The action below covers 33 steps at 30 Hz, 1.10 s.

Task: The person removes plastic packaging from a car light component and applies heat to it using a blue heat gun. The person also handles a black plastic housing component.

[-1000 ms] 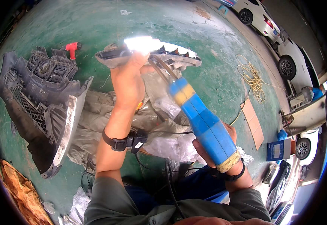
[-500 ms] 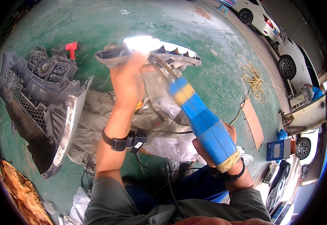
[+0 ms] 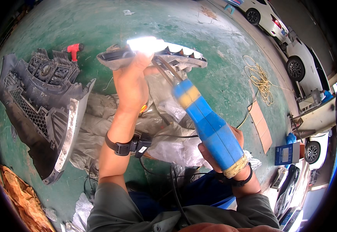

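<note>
My left hand [image 3: 133, 87] is closed on the near edge of a long car lamp [image 3: 176, 60] with a grey housing, held up in front of me. White glare hides part of the lamp and the tips of my fingers. In my right hand [image 3: 211, 156] is a blue soldering gun [image 3: 214, 125], yellow-banded, with tape at its back end. Its two metal prongs [image 3: 169, 72] reach to the lamp's near edge beside my left thumb; whether the tips touch it is hard to see. A black cable runs below my hands.
Crumpled plastic sheeting [image 3: 99, 123] lies beneath my arms. To the left are a dirty car bumper [image 3: 37, 100] and a red heat gun [image 3: 74, 50]. At the right are a coiled yellow cord [image 3: 259, 79], a cardboard strip [image 3: 260, 127], a blue box [image 3: 287, 154] and parked white cars [image 3: 305, 58].
</note>
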Tool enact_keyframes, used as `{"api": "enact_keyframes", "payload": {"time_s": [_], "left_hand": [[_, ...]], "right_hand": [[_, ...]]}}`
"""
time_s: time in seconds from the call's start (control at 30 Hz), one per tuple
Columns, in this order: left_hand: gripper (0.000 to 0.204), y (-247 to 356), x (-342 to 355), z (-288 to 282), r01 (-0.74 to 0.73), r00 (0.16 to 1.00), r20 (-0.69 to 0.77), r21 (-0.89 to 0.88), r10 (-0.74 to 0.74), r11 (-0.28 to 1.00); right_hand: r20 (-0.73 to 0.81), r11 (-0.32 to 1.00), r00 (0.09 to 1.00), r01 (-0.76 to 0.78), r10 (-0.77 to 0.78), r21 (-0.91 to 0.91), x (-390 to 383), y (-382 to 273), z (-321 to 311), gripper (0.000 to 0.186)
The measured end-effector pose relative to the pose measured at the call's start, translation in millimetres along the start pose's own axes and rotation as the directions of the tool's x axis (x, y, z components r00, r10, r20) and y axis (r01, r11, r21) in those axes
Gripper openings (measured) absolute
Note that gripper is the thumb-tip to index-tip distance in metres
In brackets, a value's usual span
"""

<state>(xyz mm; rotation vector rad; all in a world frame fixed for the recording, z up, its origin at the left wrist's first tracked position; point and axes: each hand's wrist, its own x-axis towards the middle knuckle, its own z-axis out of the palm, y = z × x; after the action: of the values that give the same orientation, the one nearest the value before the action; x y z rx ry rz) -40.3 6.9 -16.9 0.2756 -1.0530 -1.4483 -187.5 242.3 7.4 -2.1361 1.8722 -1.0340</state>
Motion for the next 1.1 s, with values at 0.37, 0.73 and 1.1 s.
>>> {"api": "enact_keyframes", "payload": {"time_s": [0.37,0.73,1.1], "left_hand": [[0.055,0.9,1.1,0.4,-0.002,1.000,0.018,-0.020,0.002,1.000],[0.054,-5.5,2.2,-5.0,-0.017,1.000,0.008,0.004,0.017,1.000],[0.054,-5.0,2.9,-5.6,0.005,1.000,0.005,-0.006,-0.005,1.000]], "right_hand": [[0.000,0.999,0.999,-0.040,0.040,-0.015,0.0,-1.9,1.9,0.020],[0.005,0.999,1.000,0.011,-0.011,-0.041,3.9,-2.7,2.4,0.019],[0.000,1.000,1.000,0.002,-0.002,0.012,2.1,0.2,3.0,0.019]]}}
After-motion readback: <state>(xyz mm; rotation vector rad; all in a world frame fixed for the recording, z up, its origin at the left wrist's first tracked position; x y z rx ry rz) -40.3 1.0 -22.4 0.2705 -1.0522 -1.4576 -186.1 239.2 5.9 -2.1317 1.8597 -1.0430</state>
